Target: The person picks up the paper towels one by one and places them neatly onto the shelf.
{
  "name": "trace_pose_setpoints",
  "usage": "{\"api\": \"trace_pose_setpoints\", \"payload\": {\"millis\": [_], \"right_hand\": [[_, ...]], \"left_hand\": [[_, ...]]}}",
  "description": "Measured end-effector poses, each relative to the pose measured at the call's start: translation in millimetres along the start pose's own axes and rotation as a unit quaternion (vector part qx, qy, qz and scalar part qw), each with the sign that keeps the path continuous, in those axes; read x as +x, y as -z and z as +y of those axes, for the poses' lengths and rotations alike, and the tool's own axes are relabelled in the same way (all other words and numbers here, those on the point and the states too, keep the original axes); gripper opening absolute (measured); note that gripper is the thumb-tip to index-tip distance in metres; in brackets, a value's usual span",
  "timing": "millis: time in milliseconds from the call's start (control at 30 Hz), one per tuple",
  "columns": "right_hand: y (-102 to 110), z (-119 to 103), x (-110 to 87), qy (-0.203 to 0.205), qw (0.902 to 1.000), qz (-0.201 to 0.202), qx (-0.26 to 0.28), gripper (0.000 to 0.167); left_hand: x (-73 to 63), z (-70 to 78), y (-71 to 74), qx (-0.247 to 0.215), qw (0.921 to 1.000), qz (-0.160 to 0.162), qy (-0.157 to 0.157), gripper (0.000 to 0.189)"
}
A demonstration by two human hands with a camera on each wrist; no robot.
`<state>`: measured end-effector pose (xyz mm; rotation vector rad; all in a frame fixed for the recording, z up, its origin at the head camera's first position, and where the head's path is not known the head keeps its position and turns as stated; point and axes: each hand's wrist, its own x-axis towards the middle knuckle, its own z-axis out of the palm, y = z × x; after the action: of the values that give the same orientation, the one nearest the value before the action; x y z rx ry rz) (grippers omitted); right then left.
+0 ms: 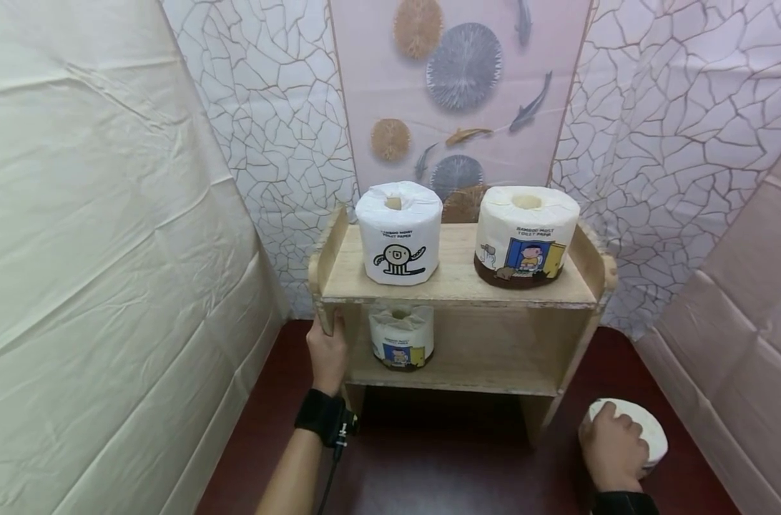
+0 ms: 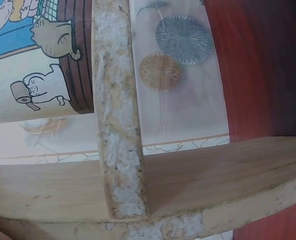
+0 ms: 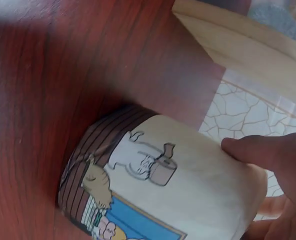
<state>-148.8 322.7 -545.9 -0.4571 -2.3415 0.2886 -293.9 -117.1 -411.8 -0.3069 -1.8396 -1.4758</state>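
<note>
My left hand (image 1: 328, 354) grips the left side panel of a small wooden shelf (image 1: 493, 295), just below its top board. Close beside that hand, on the middle board, stands a wrapped toilet roll (image 1: 401, 337) with a cartoon print. In the left wrist view this printed roll (image 2: 33, 65) sits by the board's worn front edge (image 2: 120, 110). On the dark red table right of the shelf, my right hand (image 1: 612, 447) holds another wrapped toilet roll (image 1: 648, 429) from above. Its cartoon side shows in the right wrist view, with the thumb (image 3: 253, 150) pressed near the top rim.
Two more toilet rolls stand on the top board: a white one (image 1: 400, 236) at left and a cream cartoon one (image 1: 526, 239) at right. Padded cream walls (image 1: 107, 286) flank the table (image 1: 442, 472), and a patterned cloth (image 1: 287, 107) hangs behind the shelf.
</note>
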Motion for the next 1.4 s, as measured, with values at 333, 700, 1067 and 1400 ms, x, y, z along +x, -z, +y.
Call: {"api": "trace_pose_setpoints", "payload": {"millis": [333,700,1067,1400], "right_hand": [[9.2,7.5,0.3,-0.010,0.9959,-0.089,-0.016,0.036],[23.8,11.1,-8.1,-0.005,0.9972,-0.075,0.003,0.036],[54.2,4.3,-16.5,0.005,0.9980,-0.054,0.033,0.049],[83.6,-11.2,-13.5,0.030,0.9967,-0.061,0.045,0.048]], "left_hand": [[0.8,27.7,-0.9,-0.007,0.9997,0.022,0.001,0.034],[0.4,30.8,-0.2,-0.009,0.9997,0.022,0.012,0.024],[0.8,-1.0,-3.9,-0.004,0.9999,0.010,-0.003,0.029],[1.4,-1.0,-1.5,-0.013,0.9999,0.007,-0.005,0.031]]}}
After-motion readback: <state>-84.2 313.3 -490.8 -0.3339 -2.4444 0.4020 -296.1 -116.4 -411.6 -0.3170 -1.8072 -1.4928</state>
